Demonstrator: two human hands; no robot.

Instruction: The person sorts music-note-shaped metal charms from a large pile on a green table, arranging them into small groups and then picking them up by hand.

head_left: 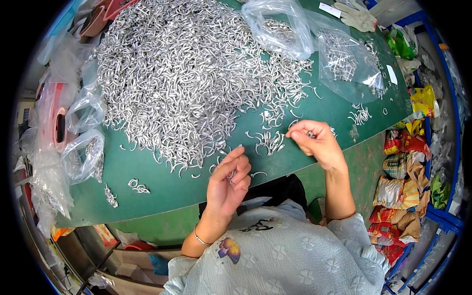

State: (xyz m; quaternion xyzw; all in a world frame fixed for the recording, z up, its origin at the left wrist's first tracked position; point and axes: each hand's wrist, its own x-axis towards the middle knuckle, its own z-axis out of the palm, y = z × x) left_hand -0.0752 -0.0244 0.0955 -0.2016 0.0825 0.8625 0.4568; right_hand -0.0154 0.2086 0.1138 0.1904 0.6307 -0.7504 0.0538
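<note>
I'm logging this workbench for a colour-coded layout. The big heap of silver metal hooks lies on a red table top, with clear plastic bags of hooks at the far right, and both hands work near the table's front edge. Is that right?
Not quite: the table top is green, not red, as the head view shows. The rest holds: the heap of silver metal hooks lies on it, clear plastic bags of hooks sit at the far right, and the left hand and right hand work near the front edge.

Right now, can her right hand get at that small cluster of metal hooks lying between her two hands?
Probably yes. The right hand hovers just right of the small cluster of hooks on the green table, with nothing between them. Its fingertips already pinch one small piece, though, which may hinder grasping more.
</note>
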